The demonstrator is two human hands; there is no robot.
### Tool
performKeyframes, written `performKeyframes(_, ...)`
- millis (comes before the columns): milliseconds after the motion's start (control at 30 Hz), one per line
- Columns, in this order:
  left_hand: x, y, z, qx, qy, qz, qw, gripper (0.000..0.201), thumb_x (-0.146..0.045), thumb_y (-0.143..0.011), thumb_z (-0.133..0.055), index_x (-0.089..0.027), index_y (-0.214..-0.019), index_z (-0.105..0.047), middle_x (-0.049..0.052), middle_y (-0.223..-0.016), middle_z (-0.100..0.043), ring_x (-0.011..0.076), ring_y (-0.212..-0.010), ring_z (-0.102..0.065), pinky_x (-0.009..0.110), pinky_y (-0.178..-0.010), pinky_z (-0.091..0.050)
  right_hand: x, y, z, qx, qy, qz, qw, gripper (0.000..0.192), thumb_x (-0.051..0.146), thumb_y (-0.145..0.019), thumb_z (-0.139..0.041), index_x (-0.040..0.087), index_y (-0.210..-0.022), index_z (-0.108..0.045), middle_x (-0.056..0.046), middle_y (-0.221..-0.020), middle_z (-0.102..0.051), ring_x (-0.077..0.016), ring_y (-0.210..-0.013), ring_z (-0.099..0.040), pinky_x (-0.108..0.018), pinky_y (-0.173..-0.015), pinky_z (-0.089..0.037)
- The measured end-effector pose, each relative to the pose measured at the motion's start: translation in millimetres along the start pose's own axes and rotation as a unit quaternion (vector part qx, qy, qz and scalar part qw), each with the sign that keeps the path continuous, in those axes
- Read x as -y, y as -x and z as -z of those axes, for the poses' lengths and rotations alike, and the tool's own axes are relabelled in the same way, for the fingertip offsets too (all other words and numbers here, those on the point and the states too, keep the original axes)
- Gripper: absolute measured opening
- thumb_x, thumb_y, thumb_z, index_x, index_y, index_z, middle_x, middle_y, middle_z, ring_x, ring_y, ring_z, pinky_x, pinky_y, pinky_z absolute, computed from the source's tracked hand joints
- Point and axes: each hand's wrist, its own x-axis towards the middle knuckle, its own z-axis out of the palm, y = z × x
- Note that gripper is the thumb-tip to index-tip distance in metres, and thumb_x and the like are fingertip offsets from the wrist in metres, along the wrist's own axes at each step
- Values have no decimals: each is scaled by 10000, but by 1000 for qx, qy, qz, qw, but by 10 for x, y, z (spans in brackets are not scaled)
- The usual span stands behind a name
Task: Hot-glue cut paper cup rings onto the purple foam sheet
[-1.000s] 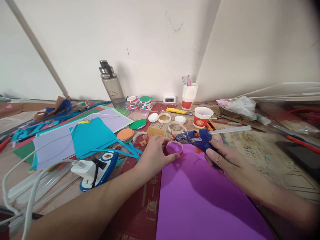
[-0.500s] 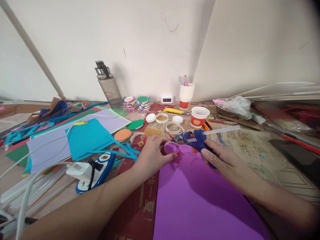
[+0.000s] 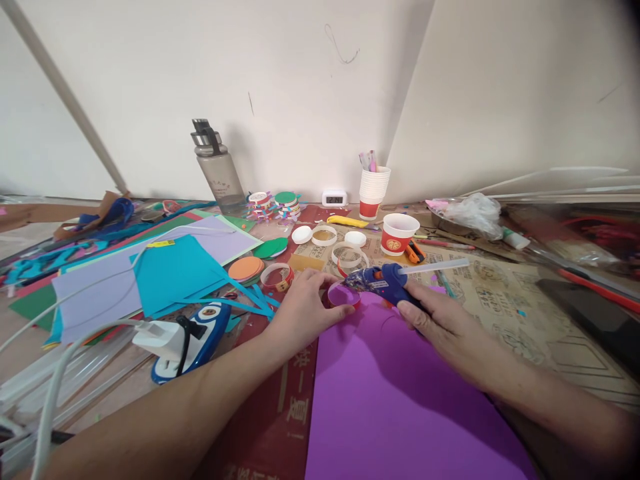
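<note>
Worktop (image 3: pixel 117 393): littered; a smooth purple sheet (image 3: pixel 395 400) covers its near part, probably thin, flexible and easily creased.

Glue gun (image 3: pixel 390 283): hard blue plastic, nozzle smeared. Right hand's (image 3: pixel 440 313) grip is wrapped round the handle; cannot tell whether the trigger is pressed. Likely the heaviest item handled; best held by the handle, clear of the nozzle.

Ring (image 3: pixel 357 306): short, round, red-walled, pale rim, apparently paper. Sits on the sheet's far end, purple showing through. Left hand's (image 3: pixel 313 303) grip pinches its outer wall, thumb on the near side. Judged light, springy, easily dented; hold low and gently. Nozzle at its rim; contact unclear.

Glue stick (image 3: pixel 435 267): slim, translucent, jutting from the gun's rear; probably slick and bendable.
</note>
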Motion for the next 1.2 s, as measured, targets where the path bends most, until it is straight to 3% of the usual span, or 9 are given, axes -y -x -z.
performKeyframes(300,24,-11,-22,-7,-4,-2,1000,348,-396,-703,-755,-184,-968,-680,70,-991,-641,252,-980,-564,380,-842,-461,-1,-24,-38,14,60,24,998,376,419,-984,-368,177,-1137,-611,-121,-1136,-685,-242,-1004,-638,-371,-886,-508)
performKeyframes(667,13,-11,-20,-6,-5,0,1000,354,-384,-685,-774,-188,-966,-684,55,-976,-643,252,-982,-560,377,-847,-454,-22,-52,-70,27,48,24,998,386,415,-988,-359,174,-1191,-582,-129,-1222,-646,-253,-1141,-581,-401,-981,-452)
performKeyframes(933,22,-15,-17,-7,-4,-2,1000,347,-380,-694,-768,-188,-971,-685,51,-975,-639,233,-944,-560,368,-837,-448,-28,-45,-68,28,56,26,998,379,413,-996,-354,188,-1203,-579,-119,-1210,-654,-245,-1053,-604,-406,-945,-464)
performKeyframes(1200,21,-15,-24,-6,-7,1,1000,357,-383,-690,-765,-185,-975,-683,57,-970,-637,235,-940,-564,369,-830,-450,-27,-45,-68,23,57,27,998,448,445,-985,-349,177,-1263,-575,-135,-1236,-648,-260,-1087,-604,-425,-972,-465)
